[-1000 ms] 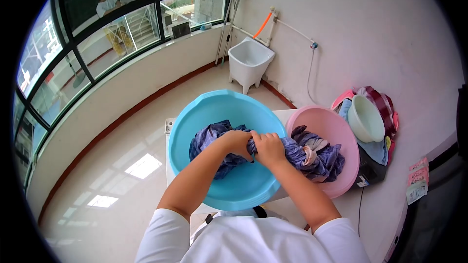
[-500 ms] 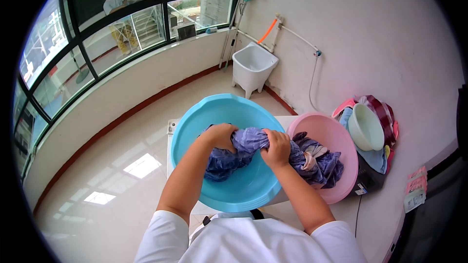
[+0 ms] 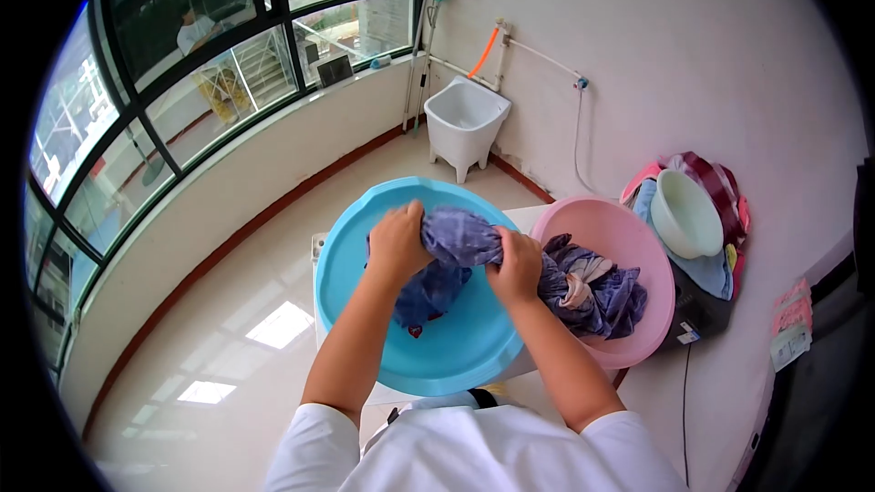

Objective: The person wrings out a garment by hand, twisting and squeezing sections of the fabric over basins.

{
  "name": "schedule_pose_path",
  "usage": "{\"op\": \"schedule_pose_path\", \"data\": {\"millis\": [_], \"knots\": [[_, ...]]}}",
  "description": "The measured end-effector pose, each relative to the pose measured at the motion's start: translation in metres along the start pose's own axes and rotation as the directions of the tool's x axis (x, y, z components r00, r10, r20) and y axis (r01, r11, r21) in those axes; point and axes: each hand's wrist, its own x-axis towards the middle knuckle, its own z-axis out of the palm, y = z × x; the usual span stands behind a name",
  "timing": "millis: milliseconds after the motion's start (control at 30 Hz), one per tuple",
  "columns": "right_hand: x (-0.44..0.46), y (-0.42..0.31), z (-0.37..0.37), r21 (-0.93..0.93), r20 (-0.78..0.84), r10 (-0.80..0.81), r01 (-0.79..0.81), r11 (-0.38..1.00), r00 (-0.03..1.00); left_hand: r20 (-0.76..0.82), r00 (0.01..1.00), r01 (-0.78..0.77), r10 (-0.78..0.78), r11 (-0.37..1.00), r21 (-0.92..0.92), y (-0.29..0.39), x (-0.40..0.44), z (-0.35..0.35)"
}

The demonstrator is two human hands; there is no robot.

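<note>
On my remote feed I record the cloth (image 3: 460,237) as mottled purple-blue, with pale cream-pink patches toward its right end. I log the larger basin (image 3: 465,346) as plain turquoise, the smaller basin (image 3: 629,239) as plain pink, the bowl (image 3: 685,219) as pale mint. I find the piled fabric (image 3: 722,199) maroon with lighter bands, the hose (image 3: 482,52) orange (the loudest tone I see), the sink (image 3: 465,137) white.

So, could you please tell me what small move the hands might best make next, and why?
Probably a gentle twist of the purple cloth between the left hand and right hand: both grip it, the stretch between them looks bunched rather than tightly wound, and it hangs over the blue basin, which could catch any drips.
</note>
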Motion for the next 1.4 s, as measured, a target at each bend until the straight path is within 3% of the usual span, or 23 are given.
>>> {"op": "schedule_pose_path", "data": {"millis": [33,67,133,167,200,267,300,333,367,400,533,567,667,733,767,800,867,1033,1167,1300,1333,1367,1400], "knots": [[0.0,0.0,0.002,-0.004,0.043,-0.007,0.007,1.0,0.999,0.402,0.914,0.031,-0.054,0.998,0.063,-0.012,-0.001,0.001],[-0.001,0.0,0.004,-0.006,0.038,0.002,-0.002,1.0,0.999,0.406,0.913,0.022,-0.046,0.998,0.064,-0.022,-0.002,0.002],[-0.002,-0.002,0.006,-0.021,0.174,-0.084,0.089,0.996,0.981,0.774,0.609,-0.069,0.172,0.984,-0.164,-0.023,-0.002,-0.009],[-0.002,-0.002,0.003,-0.003,0.155,-0.072,0.073,0.997,0.985,0.884,0.458,0.233,0.095,0.947,-0.222,-0.027,0.004,-0.018],[-0.001,-0.003,0.003,-0.001,0.156,-0.071,0.072,0.997,0.985,0.885,0.456,0.234,0.093,0.947,-0.22,-0.038,0.007,-0.01],[-0.002,-0.001,0.0,0.036,0.13,-0.087,0.083,0.996,0.988,0.873,0.485,0.502,0.056,0.799,-0.331,-0.062,0.008,0.014],[-0.002,0.0,-0.002,0.038,0.134,-0.095,0.091,0.995,0.986,0.778,0.628,0.537,-0.035,0.742,-0.4,-0.054,0.008,0.012],[-0.002,0.001,-0.004,0.076,0.085,-0.149,0.143,0.987,0.985,0.774,0.632,0.542,-0.04,0.737,-0.404,-0.053,0.009,0.018],[-0.003,0.001,-0.005,0.113,0.034,-0.2,0.195,0.974,0.979,0.535,0.84,0.406,-0.084,0.752,-0.519,-0.055,0.012,0.028],[-0.004,0.002,-0.007,0.116,0.038,-0.209,0.203,0.972,0.977,0.242,0.963,0.243,-0.12,0.776,-0.583,-0.053,0.014,0.031],[-0.006,0.003,-0.012,0.17,0.034,-0.33,0.32,0.932,0.943,0.237,0.965,0.262,-0.112,0.439,-0.859,-0.034,0.01,0.054],[-0.005,0.003,-0.013,0.171,0.03,-0.359,0.349,0.921,0.933,0.346,0.937,0.34,-0.044,0.339,-0.877,-0.03,0.01,0.062],[-0.004,0.0,-0.014,0.123,-0.001,-0.374,0.371,0.92,0.927,0.525,0.784,0.436,0.331,0.308,-0.845,-0.022,0.004,0.078],[-0.005,-0.001,-0.012,0.089,0.008,-0.374,0.372,0.924,0.927,0.817,0.469,0.778,0.334,0.282,-0.562,-0.012,-0.002,0.067],[-0.005,-0.001,-0.011,0.057,0.008,-0.361,0.36,0.931,0.933,0.895,0.366,0.829,0.255,0.348,-0.438,-0.007,-0.004,0.057],[-0.005,-0.002,-0.011,0.057,0.017,-0.372,0.37,0.927,0.928,0.891,0.374,0.83,0.258,0.334,-0.446,-0.016,-0.006,0.072],[-0.006,-0.004,-0.011,-0.038,-0.015,-0.319,0.319,0.947,0.947,0.936,0.161,0.919,0.314,0.299,-0.258,-0.05,-0.013,0.117],[-0.005,-0.006,-0.012,-0.136,0.019,-0.345,0.345,0.929,0.938,0.758,0.094,0.871,0.645,0.315,-0.377,-0.05,-0.011,0.104],[-0.002,-0.004,-0.007,-0.12,0.123,-0.402,0.415,0.902,0.907,0.733,0.08,0.817,0.675,0.377,-0.436,-0.032,-0.014,0.09],[0.001,0.002,0.003,-0.089,0.311,-0.312,0.354,0.931,0.898,0.796,0.162,0.754,0.583,0.447,-0.481,-0.019,-0.014,0.084],[0.005,0.002,0.001,-0.09,0.317,-0.318,0.362,0.928,0.894,0.817,0.274,0.637,0.507,0.54,-0.55,-0.016,-0.017,0.086],[0.01,0.002,-0.001,-0.166,0.491,-0.256,0.378,0.911,0.832,0.811,0.391,0.507,0.435,0.634,-0.584,-0.014,-0.018,0.088],[0.015,0.001,-0.004,-0.238,0.643,-0.169,0.405,0.883,0.747,0.809,0.394,0.508,0.437,0.63,-0.588,-0.009,-0.016,0.082]]}}
